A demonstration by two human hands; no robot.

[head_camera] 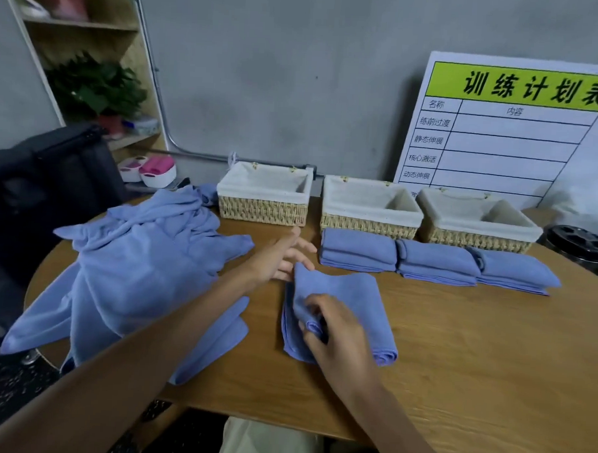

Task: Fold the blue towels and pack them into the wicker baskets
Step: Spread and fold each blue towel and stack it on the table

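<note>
Half-folded towel lies flat on the table, just in front of the middle basket and nearer the person. Right hand pinches a bunched fold at the towel's near-left part, fingers curled round the cloth. Left hand hovers just left of the towel's far corner, fingers straight and spread, holding nothing; whether a fingertip touches the corner is unclear. Directly in front of the middle basket, a row of three folded towels sits side by side, touching each other, running rightward to in front of the right basket. Left basket stands left of the middle basket, a gap between them. All three baskets are lined with white cloth, insides showing no towels. Loose towel pile sprawls well left of the middle basket, hanging over the table edge. White chart board leans on the wall behind the middle and right baskets.
</note>
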